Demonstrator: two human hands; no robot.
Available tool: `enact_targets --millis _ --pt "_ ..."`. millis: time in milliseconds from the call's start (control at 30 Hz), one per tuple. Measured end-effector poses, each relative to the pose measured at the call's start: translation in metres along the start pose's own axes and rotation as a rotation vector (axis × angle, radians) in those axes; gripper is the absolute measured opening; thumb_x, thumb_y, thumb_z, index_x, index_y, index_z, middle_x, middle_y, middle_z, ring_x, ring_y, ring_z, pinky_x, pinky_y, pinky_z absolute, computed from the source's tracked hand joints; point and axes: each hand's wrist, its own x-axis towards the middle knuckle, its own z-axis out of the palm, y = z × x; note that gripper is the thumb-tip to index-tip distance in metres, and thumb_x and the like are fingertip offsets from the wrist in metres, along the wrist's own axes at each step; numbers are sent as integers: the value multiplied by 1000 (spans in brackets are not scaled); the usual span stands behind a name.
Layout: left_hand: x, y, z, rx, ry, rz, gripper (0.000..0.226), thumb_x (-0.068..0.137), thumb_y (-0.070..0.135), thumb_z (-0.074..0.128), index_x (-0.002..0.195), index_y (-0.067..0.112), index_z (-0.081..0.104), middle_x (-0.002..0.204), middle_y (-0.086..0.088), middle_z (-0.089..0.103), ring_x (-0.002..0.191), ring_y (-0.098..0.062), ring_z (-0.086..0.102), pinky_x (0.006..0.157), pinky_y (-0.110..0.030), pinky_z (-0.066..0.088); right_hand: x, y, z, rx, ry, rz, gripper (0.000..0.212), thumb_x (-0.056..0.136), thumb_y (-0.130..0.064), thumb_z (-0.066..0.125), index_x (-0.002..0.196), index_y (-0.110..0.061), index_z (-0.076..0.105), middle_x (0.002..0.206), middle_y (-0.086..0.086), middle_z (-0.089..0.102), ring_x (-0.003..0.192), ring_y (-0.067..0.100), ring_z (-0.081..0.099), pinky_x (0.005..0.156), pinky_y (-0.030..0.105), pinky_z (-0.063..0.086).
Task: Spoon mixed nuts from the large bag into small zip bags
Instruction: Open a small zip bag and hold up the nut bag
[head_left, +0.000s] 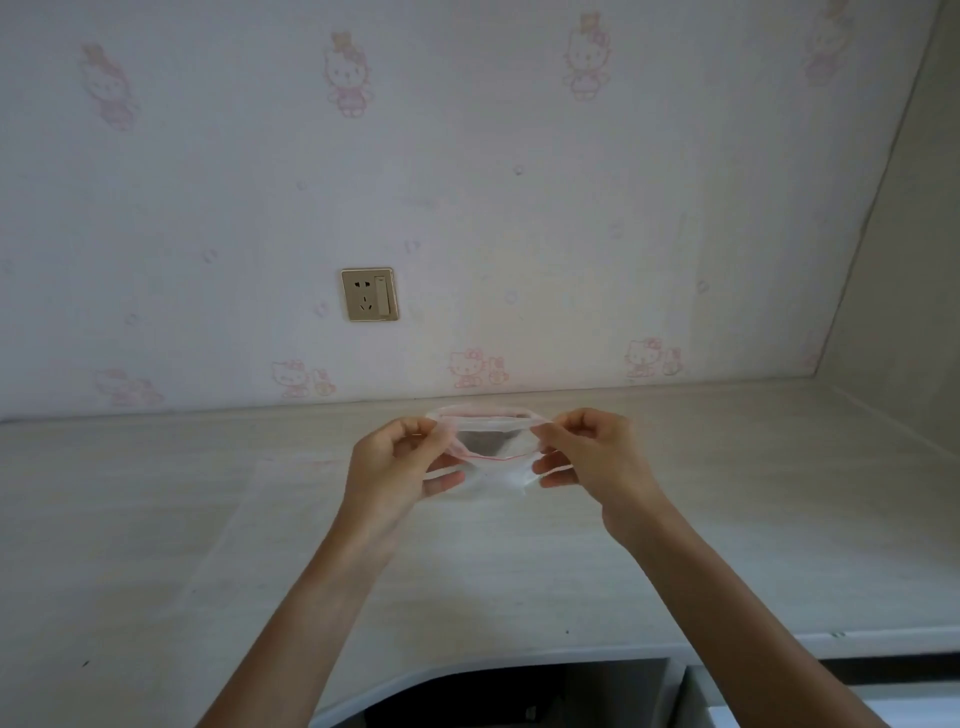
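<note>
The pale wall covered with faded pink cartoon-cat wallpaper (467, 156) fills the upper half of the view, and below it runs the long, light wood-grain desk top (727, 519), which meets a side panel of the same pale material at the right. On the desk at the left lies a large sheet or bag of clear plastic (249, 519), flat and hard to see; I cannot tell what it holds. Both bare forearms reach forward from the lower edge. Above the desk, between the two hands, hangs the small clear zip bag with a thin red line along its seal (485, 465); its mouth is pulled open and faces the person, and the inside looks empty. The left hand (395, 467) grips the left edge of the bag, thumb and forefinger pinching the rim, the lower fingers under the body of the bag. The right hand (592, 457) pinches the right edge of the rim in the same way, with its other fingers curled beside the bag. On the wall there is a gold-coloured socket plate with a switch (370, 294). No writing or brand can be read anywhere.
</note>
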Motion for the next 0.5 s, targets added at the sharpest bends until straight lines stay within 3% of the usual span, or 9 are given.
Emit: enact_targets --millis 100,233,333,433,500 --pt "0 2 -2 -238 -154 -147 13 85 20 79 86 7 81 99 -18 78 96 -25 78 77 -29 63 2 4 1 343 -87 165 10 92 -4 71 93 6 72 86 18 75 77 29 76 67 34 62" --pt "0 0 3 -593 -180 -396 12 80 10 78 89 3 82 100 -18 78 93 -21 78 73 -32 64 6 9 4 749 -224 288 12 96 -1 63 90 4 72 86 15 74 78 22 75 72 32 63" --pt "1 -2 5 -676 -183 -465 17 82 8 77 98 3 77 92 -13 75 84 -21 77 72 -37 64 9 9 9 778 -309 311 14 98 -7 61 89 -5 71 79 8 69 74 17 71 74 32 62" --pt "-1 0 4 -652 -252 -531 10 86 12 72 82 4 77 77 -4 62 69 -17 67 73 -38 60 9 11 9 722 -364 335 11 93 -11 57 89 -8 66 72 4 62 65 19 64 73 35 58" --pt "-2 1 4 -627 -268 -563 10 84 12 67 76 7 71 70 -1 53 62 -15 59 69 -35 55 10 12 8 694 -381 334 18 84 -14 56 98 -4 63 78 9 56 67 21 60 71 35 55"
